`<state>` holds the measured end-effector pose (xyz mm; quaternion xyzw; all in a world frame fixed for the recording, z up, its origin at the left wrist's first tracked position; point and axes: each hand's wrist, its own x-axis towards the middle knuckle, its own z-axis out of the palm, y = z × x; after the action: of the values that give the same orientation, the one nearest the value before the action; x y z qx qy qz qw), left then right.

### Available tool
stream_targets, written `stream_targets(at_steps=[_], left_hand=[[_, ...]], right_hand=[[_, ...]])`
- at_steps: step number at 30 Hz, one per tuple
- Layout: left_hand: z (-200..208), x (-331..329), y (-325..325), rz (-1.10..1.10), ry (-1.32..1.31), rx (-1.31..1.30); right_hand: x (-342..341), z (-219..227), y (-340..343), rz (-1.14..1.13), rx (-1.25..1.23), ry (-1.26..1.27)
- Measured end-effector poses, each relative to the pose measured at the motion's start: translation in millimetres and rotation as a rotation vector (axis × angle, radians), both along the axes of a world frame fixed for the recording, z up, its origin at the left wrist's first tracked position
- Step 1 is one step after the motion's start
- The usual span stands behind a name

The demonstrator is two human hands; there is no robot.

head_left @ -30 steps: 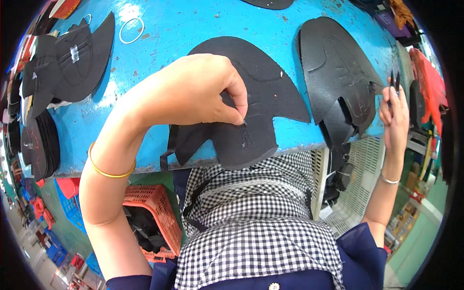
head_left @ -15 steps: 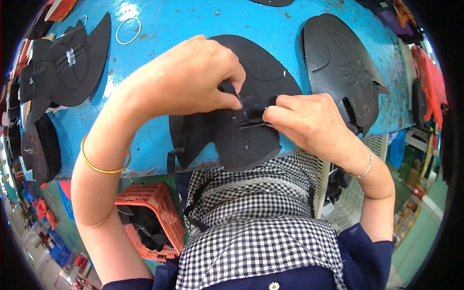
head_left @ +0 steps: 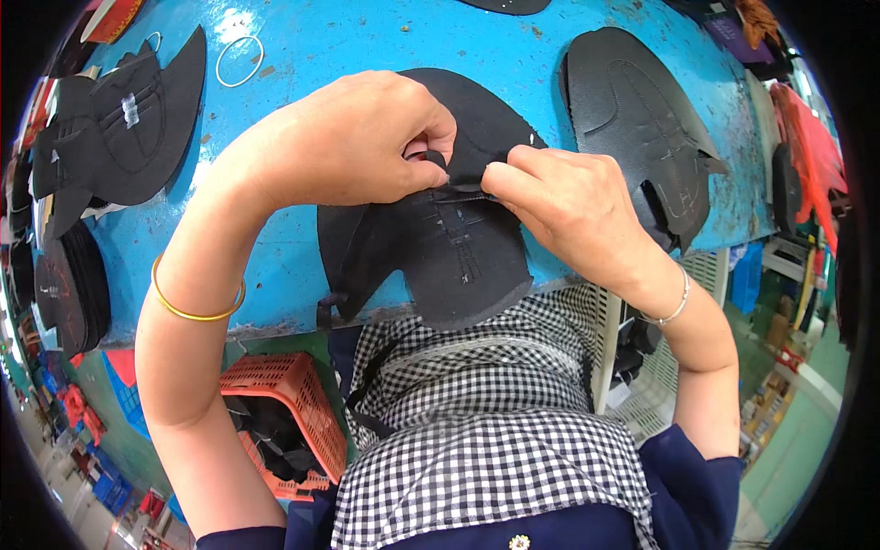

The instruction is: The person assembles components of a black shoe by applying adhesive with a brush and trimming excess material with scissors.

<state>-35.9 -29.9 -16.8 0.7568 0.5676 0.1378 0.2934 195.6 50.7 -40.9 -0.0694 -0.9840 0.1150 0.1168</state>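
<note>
A flat black shoe upper (head_left: 467, 275) with stitched lines and small cross slits lies in front of me at the table's near edge. My left hand (head_left: 367, 137) is closed over its middle, thumb and fingers pinching a narrow black strip (head_left: 436, 159). From the other side my right hand (head_left: 573, 202) pinches a raised black band between thumb and forefinger; its fingertips hide where that band ends. Between both hands the band stretches across the upper. I cannot tell whether it is the same strip as the one in my left hand.
Another stack of black uppers (head_left: 632, 119) lies to the right, and more uppers (head_left: 128, 137) lie at the left. A white ring (head_left: 240, 61) rests on the blue table (head_left: 302, 37). Below stand an orange basket (head_left: 307, 403) with black pieces and a pale crate (head_left: 665, 385).
My right hand has moved up and slightly left, closer to my left hand. The band between them now sits higher on the upper, leaving the lower slits uncovered.
</note>
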Motion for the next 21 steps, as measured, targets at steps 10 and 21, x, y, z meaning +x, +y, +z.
stream_targets(at_steps=[10, 21], left_hand=[[-1.3, -5.3, -5.2, 0.014, -0.086, -0.018], [-14.2, -7.0, -10.2, 0.066, -0.234, 0.006]], right_hand=[[-4.1, 9.7, 4.3, -0.108, -0.207, -0.046], [21.1, 21.9, -20.6, 0.062, -0.299, -0.039]])
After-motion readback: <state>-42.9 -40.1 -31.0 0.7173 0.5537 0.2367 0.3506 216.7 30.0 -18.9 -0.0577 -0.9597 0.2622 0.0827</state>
